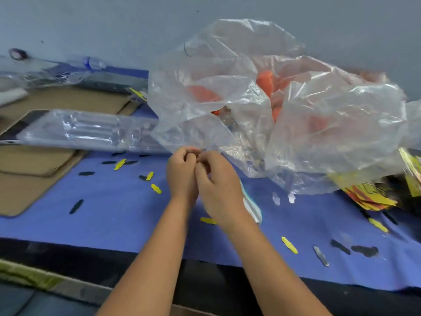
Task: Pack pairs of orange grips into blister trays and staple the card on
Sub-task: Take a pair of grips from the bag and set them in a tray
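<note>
1. Your orange grips (pixel 265 82) sit inside the big clear plastic bag (pixel 284 106) at about 1 o'clock from your hands, heaped at the far right of the tabletop (pixel 109 215); you see them only as blurred orange shapes through the film
2. The blister trays (pixel 75 128) lie in a clear stack at 10 o'clock from your hands, their right end running under the bag's lower edge
3. The printed yellow cards (pixel 369 192) are piled at 3 o'clock, at the tabletop's right edge, partly under the bag
4. Your left hand (pixel 181 172) and right hand (pixel 218 185) meet at the middle, touching each other, just at the bag's near hem
5. Both have their fingers curled in toward one another as if pinching something small; what they hold is hidden, so you cannot tell whether either grip is closed on the film or on anything else
6. A pale, white-and-teal object (pixel 252 206) lies on the blue cloth under your right wrist; it is too blurred to name
7. Small yellow slips (pixel 156 188), black slips (pixel 76 206) and a few clear ones are scattered over the cloth around your arms
8. Brown cardboard sheets (pixel 34 163) lie at 9 o'clock, beneath and beside the trays
9. A clear plastic bottle (pixel 93 62) lies at 11 o'clock against the grey wall
</note>
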Tool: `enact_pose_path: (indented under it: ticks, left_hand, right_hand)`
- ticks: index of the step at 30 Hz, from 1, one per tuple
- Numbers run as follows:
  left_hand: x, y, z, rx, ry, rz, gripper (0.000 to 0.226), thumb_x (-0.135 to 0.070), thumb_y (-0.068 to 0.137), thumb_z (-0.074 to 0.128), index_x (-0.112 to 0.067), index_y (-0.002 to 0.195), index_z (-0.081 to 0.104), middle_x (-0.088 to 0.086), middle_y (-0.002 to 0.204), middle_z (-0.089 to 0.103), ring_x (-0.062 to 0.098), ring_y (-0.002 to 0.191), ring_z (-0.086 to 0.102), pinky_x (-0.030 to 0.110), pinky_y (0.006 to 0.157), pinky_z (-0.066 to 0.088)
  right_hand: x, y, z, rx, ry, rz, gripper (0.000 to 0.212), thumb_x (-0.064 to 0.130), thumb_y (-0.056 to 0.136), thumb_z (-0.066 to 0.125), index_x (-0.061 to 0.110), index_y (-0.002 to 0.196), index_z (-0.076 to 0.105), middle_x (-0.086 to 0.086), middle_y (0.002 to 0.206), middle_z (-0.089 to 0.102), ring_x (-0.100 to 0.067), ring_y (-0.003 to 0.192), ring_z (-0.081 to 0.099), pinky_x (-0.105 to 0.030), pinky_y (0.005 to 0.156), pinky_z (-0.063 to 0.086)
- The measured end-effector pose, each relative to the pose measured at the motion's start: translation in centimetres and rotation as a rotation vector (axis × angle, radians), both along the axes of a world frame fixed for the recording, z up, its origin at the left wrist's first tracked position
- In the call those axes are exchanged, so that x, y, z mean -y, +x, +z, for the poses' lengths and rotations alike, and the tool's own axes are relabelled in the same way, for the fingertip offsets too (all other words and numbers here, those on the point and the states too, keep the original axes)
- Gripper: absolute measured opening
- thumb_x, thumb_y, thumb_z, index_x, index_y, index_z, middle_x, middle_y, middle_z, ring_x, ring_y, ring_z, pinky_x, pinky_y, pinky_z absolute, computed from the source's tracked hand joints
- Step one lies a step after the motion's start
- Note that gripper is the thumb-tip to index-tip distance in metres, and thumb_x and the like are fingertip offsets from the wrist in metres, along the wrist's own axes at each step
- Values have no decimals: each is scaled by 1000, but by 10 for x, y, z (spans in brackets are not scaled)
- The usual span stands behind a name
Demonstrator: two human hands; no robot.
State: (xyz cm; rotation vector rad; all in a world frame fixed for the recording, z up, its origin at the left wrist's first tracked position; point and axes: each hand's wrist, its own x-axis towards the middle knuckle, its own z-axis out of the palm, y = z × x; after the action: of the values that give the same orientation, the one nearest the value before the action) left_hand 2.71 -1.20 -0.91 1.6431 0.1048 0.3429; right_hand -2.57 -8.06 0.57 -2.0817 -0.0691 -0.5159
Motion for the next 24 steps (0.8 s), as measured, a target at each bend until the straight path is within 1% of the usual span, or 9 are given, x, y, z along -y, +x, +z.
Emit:
enact_pose_path:
  ticks: [4, 7, 11, 12, 14, 16, 19, 22, 24]
  left_hand:
    - [-36, 18, -12, -52, 47, 87, 27, 2, 87, 42, -14, 86, 63, 12, 99, 67, 20, 80, 63, 17, 60, 48]
    - [-54, 37, -13, -62, 307, 209, 37, 6, 80, 42, -10, 98, 70, 12, 116, 62, 28, 110, 53, 27, 88, 41]
    - [-77, 62, -11, -88, 582, 300, 49, 5, 80, 43, -6, 123, 62, 11, 144, 41, 30, 137, 26, 30, 111, 20]
    - [-80, 69, -11, -92, 681, 320, 50, 4, 81, 44, -5, 128, 58, 13, 149, 34, 31, 140, 21, 34, 114, 18]
    - [-82, 82, -10, -130, 860, 341, 52, 1, 84, 47, -7, 136, 50, 15, 157, 19, 33, 146, 8, 43, 118, 7]
    - [-76, 95, -6, -160, 974, 288, 52, -6, 86, 49, -9, 138, 46, 13, 159, 17, 30, 149, 1, 49, 118, -1]
    - [-60, 111, -4, -142, 1154, 94, 41, -12, 90, 44, -11, 131, 52, 11, 145, 43, 27, 143, 22, 55, 118, 4]
    - [-43, 112, -14, -121, 1220, -36, 41, -32, 95, 44, -14, 131, 52, 14, 133, 46, 29, 134, 32, 55, 117, -3]
    - [-39, 106, -22, -81, 1193, -4, 48, -45, 90, 50, -16, 129, 55, 16, 127, 47, 33, 129, 35, 49, 118, 1]
  right_hand:
    - [-36, 13, -16, -219, 106, 218, 28, 39, 100, 40, 25, 119, 56, 6, 111, 64, -10, 104, 57, -39, 93, 48]
    - [-35, 32, -26, -309, -42, 263, 43, 46, 101, 35, 27, 138, 47, 3, 134, 58, -19, 126, 50, -43, 106, 38]
    - [1, 59, -33, -375, -410, -1, 56, 38, 103, 39, 20, 154, 23, -4, 163, 14, -25, 149, 14, -44, 118, 13]
    - [9, 60, -35, -360, -397, -84, 59, 36, 102, 42, 19, 155, 21, -4, 165, 4, -24, 149, 10, -43, 119, 11]
    - [17, 59, -36, -264, -227, -208, 59, 29, 99, 50, 16, 152, 28, -6, 164, 2, -25, 147, 16, -41, 117, 14]
    - [17, 55, -37, -159, -76, -274, 53, 21, 95, 56, 12, 144, 40, -9, 159, 15, -28, 137, 31, -41, 113, 25]
    - [15, 51, -37, -34, -135, -314, 36, 13, 88, 60, 7, 124, 55, -11, 134, 39, -29, 109, 50, -43, 94, 42]
    - [15, 48, -38, -16, -148, -155, 1, 11, 88, 56, 12, 89, 57, -1, 90, 56, -21, 77, 51, -41, 69, 44]
    - [13, 48, -40, -34, -248, -26, 7, 16, 89, 55, 14, 84, 59, 4, 81, 59, -16, 77, 50, -37, 68, 44]
